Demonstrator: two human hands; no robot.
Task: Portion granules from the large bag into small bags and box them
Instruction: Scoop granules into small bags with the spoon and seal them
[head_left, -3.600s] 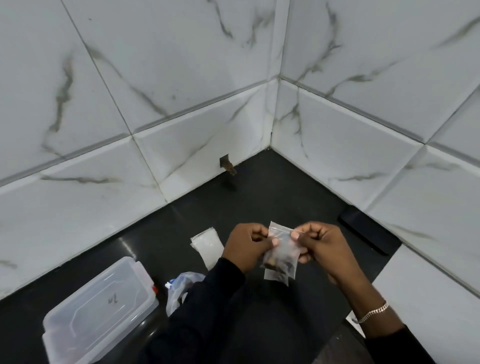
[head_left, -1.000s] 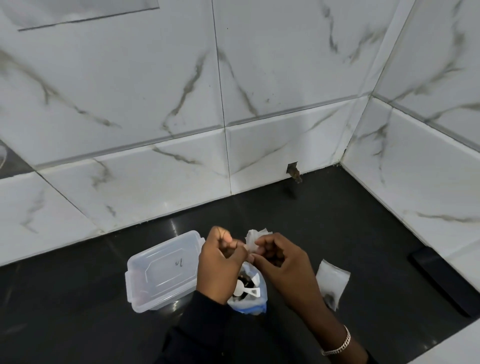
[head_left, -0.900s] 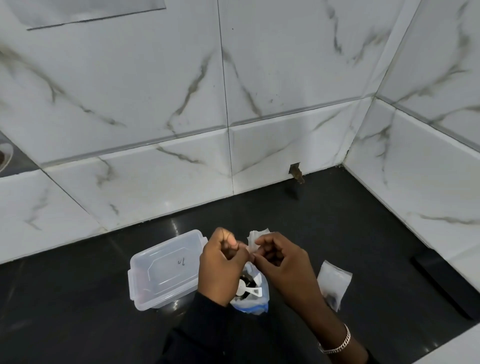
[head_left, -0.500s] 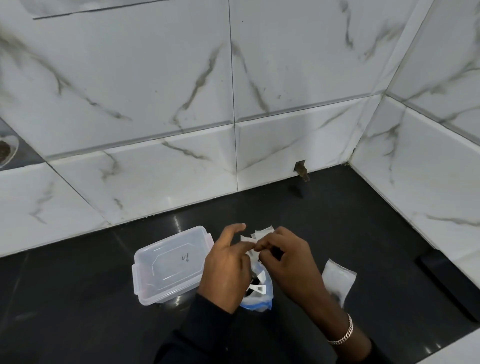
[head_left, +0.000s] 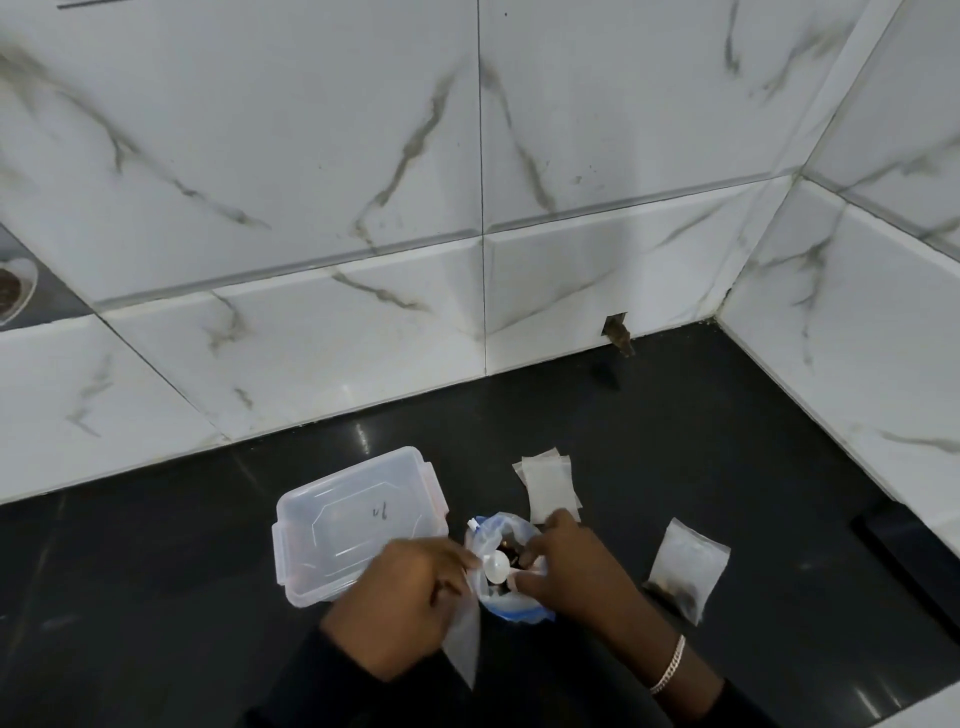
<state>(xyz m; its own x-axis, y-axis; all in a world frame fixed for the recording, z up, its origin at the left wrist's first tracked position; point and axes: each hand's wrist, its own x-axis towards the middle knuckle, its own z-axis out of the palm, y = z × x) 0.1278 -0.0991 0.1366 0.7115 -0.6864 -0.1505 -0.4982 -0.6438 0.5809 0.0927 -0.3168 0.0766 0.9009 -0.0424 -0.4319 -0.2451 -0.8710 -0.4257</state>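
Note:
The large blue-tinted bag (head_left: 511, 608) stands open on the black counter, with dark granules and a white spoon (head_left: 493, 564) inside. My right hand (head_left: 569, 574) pinches the spoon's handle at the bag's mouth. My left hand (head_left: 400, 605) holds an empty small bag (head_left: 463, 647) that hangs down just left of the large bag. A clear plastic box (head_left: 358, 519) with its lid on sits to the left. A stack of empty small bags (head_left: 550, 488) lies behind my right hand. One filled small bag (head_left: 685, 569) lies to the right.
White marble-look tiled walls meet in a corner at the back right. A brown stub (head_left: 618, 335) sticks out of a hole at the wall's foot. A black flat object (head_left: 909, 551) lies at the right edge. A small dish (head_left: 13, 286) shows at the far left.
The filled small bag has been set down on the right. Both hands have dropped from the stack of empty bags; my left hand now holds one and my right hand has taken the spoon.

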